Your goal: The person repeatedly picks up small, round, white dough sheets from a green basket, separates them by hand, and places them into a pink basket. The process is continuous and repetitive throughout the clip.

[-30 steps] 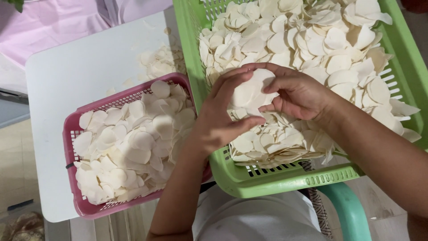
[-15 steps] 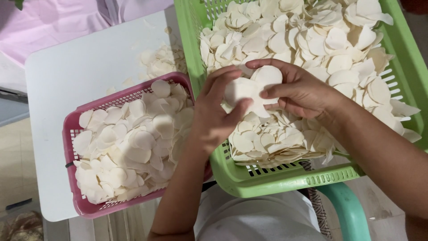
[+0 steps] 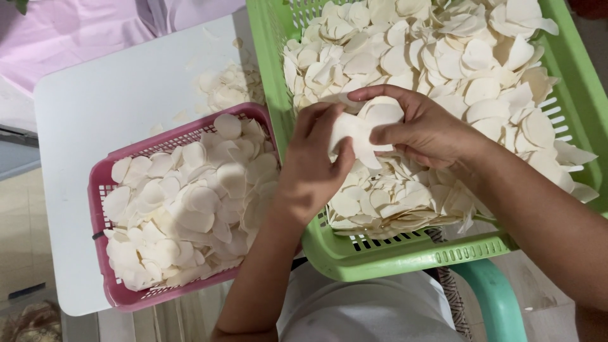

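White chips [image 3: 358, 130] now higher, both hands [image 3: 373, 136] clamped together around them.

Held slices [image 3: 354, 134]: I see a small stack of thin, off-white, roundish slices, pinched between both hands above the green basket, edges overlapping, tilted.
Left hand [image 3: 315, 166]: my grip closes on the stack's left side, thumb on its lower edge.
Right hand [image 3: 425, 130]: fingers curl over the top and right side of the same stack.
Green basket [image 3: 405, 254]: slotted plastic, heaped with loose pale slices, many curled at the rims; it lies under both hands.
Pink basket [image 3: 101, 190]: smaller, slotted, on the white worktop [image 3: 101, 107] just left of the green one, filled with flatter, overlapping slices.
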